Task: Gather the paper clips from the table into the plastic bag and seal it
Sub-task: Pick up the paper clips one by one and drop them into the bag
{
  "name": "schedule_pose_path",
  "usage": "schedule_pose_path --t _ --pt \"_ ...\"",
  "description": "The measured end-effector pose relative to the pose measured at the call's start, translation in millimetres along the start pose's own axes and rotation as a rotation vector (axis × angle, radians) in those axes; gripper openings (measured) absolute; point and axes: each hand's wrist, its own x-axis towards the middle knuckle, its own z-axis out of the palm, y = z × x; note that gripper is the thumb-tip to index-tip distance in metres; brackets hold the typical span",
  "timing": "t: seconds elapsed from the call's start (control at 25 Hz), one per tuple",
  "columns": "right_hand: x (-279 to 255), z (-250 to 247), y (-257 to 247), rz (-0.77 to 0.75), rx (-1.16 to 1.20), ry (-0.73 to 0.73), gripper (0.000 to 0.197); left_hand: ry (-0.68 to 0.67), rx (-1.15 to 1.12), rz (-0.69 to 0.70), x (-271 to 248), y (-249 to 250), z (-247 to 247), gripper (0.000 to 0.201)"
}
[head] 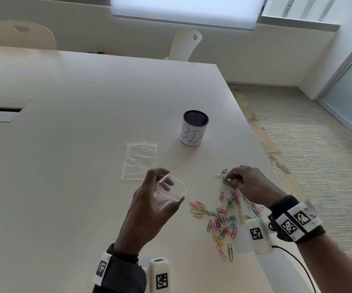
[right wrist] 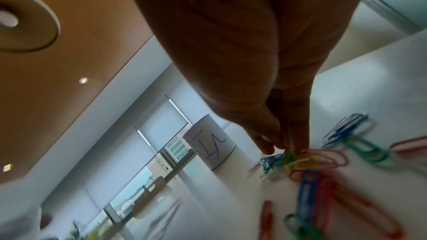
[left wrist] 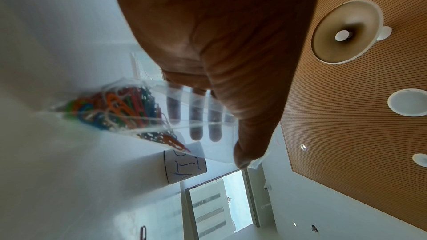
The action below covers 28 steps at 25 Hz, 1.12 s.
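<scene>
My left hand (head: 156, 199) holds a small clear plastic bag (head: 171, 192) above the table with its mouth spread wide. In the left wrist view several coloured clips (left wrist: 120, 109) lie bunched in the bag's (left wrist: 203, 116) bottom, with my fingers (left wrist: 196, 121) behind the film and my thumb in front. To the right, my right hand (head: 249, 185) pinches a small bunch of paper clips (head: 226, 181) at the far end of the scattered pile (head: 223, 216). The right wrist view shows its fingertips (right wrist: 298, 145) closed on green and yellow clips (right wrist: 293, 158).
A second clear bag (head: 139, 160) lies flat on the white table (head: 65, 144) beyond my left hand. A mesh cup labelled BIN (head: 194, 128) stands behind the clips. The table's right edge runs close to the pile. Chairs (head: 186, 45) stand at the far side.
</scene>
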Motion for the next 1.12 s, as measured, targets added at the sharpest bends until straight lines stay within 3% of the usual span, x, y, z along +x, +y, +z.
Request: schedule_pose_path --t 0.16,0.36,0.56,0.68,0.76,0.84,1.0,1.04,1.12 --pt "10 -3 -4 -0.101 0.038 0.106 0.033 -0.001 0.003 0.003 -1 2 0 0.057" --pt "7 -1 -5 -0.22 -0.084 -0.113 0.042 -0.004 0.001 -0.006 -2 2 0 0.057" --pt "-15 -16 -7 -0.212 -0.067 -0.167 0.024 -0.009 -0.001 -0.007 -1 2 1 0.056" --pt "-26 -24 -8 -0.151 -0.211 -0.203 0.072 -0.016 -0.001 -0.004 0 2 1 0.056" --pt "-31 -18 -9 -0.11 -0.262 -0.269 0.091 -0.019 0.002 0.001 0 2 1 0.057" --pt "-31 -8 -9 -0.116 -0.212 -0.25 0.083 -0.018 -0.001 -0.002 0 2 2 0.057" --pt "-25 5 -13 -0.153 -0.11 -0.092 0.032 -0.02 -0.005 -0.003 0 1 2 0.057" --pt "-25 6 -16 -0.155 -0.111 -0.066 0.026 -0.019 -0.008 -0.003 0 2 2 0.056" --pt "-28 8 -21 -0.166 -0.112 -0.073 0.034 -0.017 -0.011 -0.005 0 2 2 0.055"
